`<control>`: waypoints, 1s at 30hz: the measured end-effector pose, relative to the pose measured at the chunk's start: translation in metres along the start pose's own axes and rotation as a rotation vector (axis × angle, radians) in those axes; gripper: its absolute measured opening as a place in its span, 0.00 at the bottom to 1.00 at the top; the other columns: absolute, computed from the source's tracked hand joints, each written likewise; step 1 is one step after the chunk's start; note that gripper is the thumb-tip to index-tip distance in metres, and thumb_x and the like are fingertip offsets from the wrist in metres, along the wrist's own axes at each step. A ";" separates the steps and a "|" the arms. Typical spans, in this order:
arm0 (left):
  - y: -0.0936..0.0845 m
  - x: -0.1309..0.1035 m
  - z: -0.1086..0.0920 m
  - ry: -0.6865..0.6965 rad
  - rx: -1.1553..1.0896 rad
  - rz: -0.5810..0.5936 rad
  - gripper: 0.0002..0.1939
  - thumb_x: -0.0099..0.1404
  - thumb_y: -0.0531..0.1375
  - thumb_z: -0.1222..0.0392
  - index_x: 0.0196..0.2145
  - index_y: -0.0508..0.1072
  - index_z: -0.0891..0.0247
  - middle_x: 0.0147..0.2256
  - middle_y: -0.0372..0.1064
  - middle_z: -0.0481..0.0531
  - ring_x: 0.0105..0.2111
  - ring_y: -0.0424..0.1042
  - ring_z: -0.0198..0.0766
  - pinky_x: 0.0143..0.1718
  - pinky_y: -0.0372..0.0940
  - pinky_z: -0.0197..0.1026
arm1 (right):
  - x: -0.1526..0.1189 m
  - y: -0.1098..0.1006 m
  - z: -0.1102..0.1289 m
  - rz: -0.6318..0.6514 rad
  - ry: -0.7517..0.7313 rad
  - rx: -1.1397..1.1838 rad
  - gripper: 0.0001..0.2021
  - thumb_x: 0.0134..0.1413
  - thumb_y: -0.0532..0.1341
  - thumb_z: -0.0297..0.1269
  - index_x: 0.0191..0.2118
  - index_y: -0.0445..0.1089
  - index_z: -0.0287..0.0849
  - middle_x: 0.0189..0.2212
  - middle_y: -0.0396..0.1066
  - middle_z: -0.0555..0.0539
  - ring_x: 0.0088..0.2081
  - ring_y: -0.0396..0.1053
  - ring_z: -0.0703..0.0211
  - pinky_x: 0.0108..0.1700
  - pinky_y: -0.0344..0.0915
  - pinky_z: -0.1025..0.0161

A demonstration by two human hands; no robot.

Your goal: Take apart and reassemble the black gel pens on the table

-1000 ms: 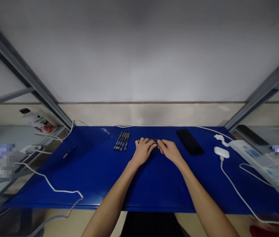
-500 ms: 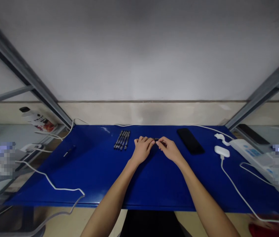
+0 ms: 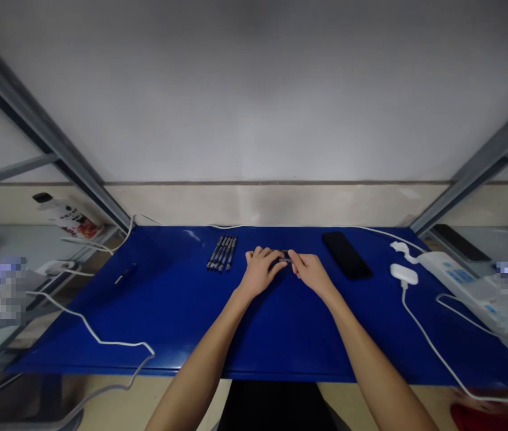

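Note:
At the middle of the blue tabletop (image 3: 182, 323), my two hands are close together over dark, slim pens. My left hand (image 3: 260, 270) is bent over them, its fingers curled and its thumb reaching to the right. Between thumb and forefinger, my right hand (image 3: 311, 270) pinches the end of a dark pen (image 3: 284, 260), which spans the gap to the left hand. Most of what lies beneath the left fingers is hidden. Left of my hands, several black pens (image 3: 222, 254) lie side by side in a slanted row.
A black phone (image 3: 347, 256) lies right of my hands. Further right are a white earbud case (image 3: 404, 274) on a cable and a white power strip (image 3: 460, 278). A dark blue pen-like item (image 3: 125, 274) is at left. Beyond the metal post stands a bottle (image 3: 72, 218).
My right thumb has shifted up onto the pen, and more of the pen shows between my hands. My left thumb has moved slightly away from the fingers.

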State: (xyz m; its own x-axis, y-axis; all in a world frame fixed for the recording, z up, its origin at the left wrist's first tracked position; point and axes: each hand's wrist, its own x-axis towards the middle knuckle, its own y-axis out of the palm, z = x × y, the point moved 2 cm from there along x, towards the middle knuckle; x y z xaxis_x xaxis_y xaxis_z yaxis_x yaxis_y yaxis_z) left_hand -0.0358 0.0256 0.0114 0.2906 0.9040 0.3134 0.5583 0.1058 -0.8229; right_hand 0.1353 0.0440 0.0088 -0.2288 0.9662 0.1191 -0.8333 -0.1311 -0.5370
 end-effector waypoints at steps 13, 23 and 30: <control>-0.005 0.000 0.000 -0.038 -0.018 -0.039 0.19 0.74 0.46 0.47 0.43 0.74 0.54 0.37 0.70 0.51 0.41 0.62 0.42 0.44 0.49 0.46 | 0.000 -0.001 0.002 0.012 -0.032 0.086 0.20 0.60 0.55 0.54 0.28 0.67 0.44 0.20 0.67 0.52 0.23 0.65 0.60 0.28 0.59 0.65; -0.004 0.001 0.003 -0.024 -0.027 -0.057 0.19 0.74 0.46 0.48 0.41 0.74 0.55 0.36 0.71 0.50 0.41 0.62 0.41 0.43 0.48 0.46 | -0.002 -0.002 0.005 0.046 -0.057 0.092 0.17 0.60 0.57 0.53 0.32 0.68 0.44 0.22 0.67 0.52 0.24 0.66 0.61 0.29 0.60 0.65; -0.006 0.000 0.001 0.038 -0.069 -0.035 0.16 0.70 0.53 0.44 0.48 0.72 0.52 0.36 0.71 0.49 0.40 0.62 0.41 0.42 0.48 0.45 | -0.002 -0.001 0.005 0.059 -0.002 0.045 0.24 0.64 0.51 0.53 0.21 0.63 0.42 0.16 0.63 0.51 0.20 0.62 0.62 0.27 0.58 0.64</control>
State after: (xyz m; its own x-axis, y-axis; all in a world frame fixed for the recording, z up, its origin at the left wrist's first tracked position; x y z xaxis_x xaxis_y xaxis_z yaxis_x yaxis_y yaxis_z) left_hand -0.0398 0.0252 0.0163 0.2983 0.8839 0.3601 0.6203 0.1072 -0.7770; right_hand 0.1339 0.0406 0.0133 -0.2797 0.9558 0.0902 -0.8398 -0.1980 -0.5054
